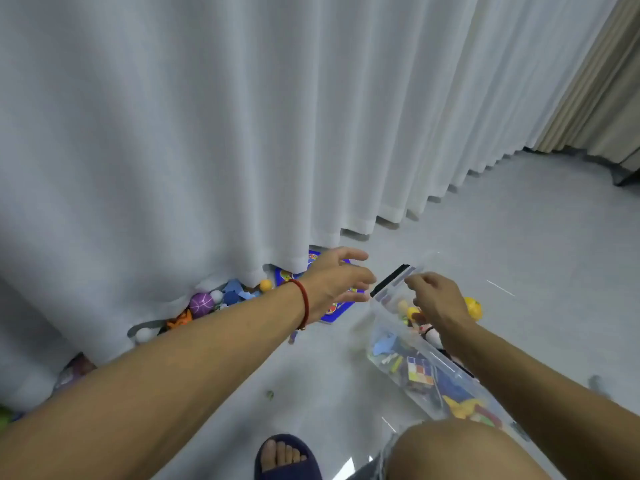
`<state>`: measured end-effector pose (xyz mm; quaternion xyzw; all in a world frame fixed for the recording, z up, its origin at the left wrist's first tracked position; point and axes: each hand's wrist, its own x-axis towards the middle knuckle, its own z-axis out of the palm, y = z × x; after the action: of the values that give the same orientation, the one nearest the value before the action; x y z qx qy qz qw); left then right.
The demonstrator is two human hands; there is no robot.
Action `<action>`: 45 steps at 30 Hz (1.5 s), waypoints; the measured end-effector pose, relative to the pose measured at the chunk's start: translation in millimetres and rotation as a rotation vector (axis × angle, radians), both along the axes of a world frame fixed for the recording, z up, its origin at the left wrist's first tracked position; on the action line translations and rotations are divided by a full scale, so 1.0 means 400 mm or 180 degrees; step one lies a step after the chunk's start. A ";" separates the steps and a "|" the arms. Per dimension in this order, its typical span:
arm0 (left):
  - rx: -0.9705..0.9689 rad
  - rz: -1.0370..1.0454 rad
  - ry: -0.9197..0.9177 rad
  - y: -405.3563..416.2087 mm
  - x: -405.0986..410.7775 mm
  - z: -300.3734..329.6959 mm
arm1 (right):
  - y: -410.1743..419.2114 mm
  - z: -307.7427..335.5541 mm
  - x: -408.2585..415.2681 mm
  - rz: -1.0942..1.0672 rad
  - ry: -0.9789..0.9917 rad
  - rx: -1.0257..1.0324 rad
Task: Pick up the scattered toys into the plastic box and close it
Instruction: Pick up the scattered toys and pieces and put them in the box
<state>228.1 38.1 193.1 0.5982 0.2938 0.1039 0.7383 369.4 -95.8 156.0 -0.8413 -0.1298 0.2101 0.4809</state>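
1. My left hand (334, 284) is stretched out with the fingers spread and holding nothing; my right hand (437, 299) reaches over the far end of the clear plastic box (398, 336), its fingers curled at the rim beside the black clip handle (389, 280); whether they pinch the rim I cannot tell for the blur.
2. The box lies below my right hand and forearm, partly filled; I can make out a multicoloured puzzle cube (420, 370), a yellow plastic toy (460, 407) and a blue soft piece (383, 344) inside.
3. Plenty is left, I judge; beyond and left of my left hand a purple ball (201, 304), a small orange ball (265, 285), blue foam pieces (235, 294) and an orange figure (180, 320) sit at the white curtain's (207, 133) hem; a blue printed card (332, 308) lies under that hand.
4. A yellow round toy (472, 308) rests on the floor just right of my right hand.
5. No lid shows on the box, so closing is not yet done.
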 end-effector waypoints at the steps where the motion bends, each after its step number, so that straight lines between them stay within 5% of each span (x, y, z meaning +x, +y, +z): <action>1: 0.0074 0.0020 0.0044 0.033 -0.030 -0.012 | 0.036 -0.006 -0.018 0.0263 -0.0100 -0.0096; 11: 0.0819 0.0295 0.1530 0.341 -0.365 -0.211 | 0.457 -0.150 -0.201 0.3075 -0.0434 -0.1465; 18: 0.1627 0.0157 0.2086 0.399 -0.502 -0.470 | 0.555 -0.494 -0.307 0.4060 -0.2369 -0.2505; 26: 0.2778 -0.0191 0.2861 0.420 -0.537 -0.693 | 0.581 -0.732 -0.367 0.3408 -0.2521 -0.1934; 33: 0.3276 0.0316 0.2447 0.389 -0.547 -0.726 | 0.551 -0.762 -0.352 0.3036 -0.2143 -0.1054; 36: 0.2435 0.0953 0.1830 0.355 -0.516 -0.699 | 0.526 -0.718 -0.379 0.2615 -0.1758 -0.0624; 40: -0.1597 0.1793 0.0763 0.321 -0.439 -0.639 | 0.484 -0.649 -0.480 0.2773 -0.1156 0.0124; 41: -0.2210 0.1843 0.0584 0.317 -0.433 -0.633 | 0.474 -0.636 -0.506 0.2965 -0.1126 0.0205; 45: -0.2745 0.1888 0.0431 0.307 -0.453 -0.649 | 0.431 -0.628 -0.529 0.3021 -0.1120 0.0385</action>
<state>46.9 160.9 -66.6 0.1366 0.5136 0.1392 0.8356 157.7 76.4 -95.1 -0.6830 -0.5886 0.2526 0.3512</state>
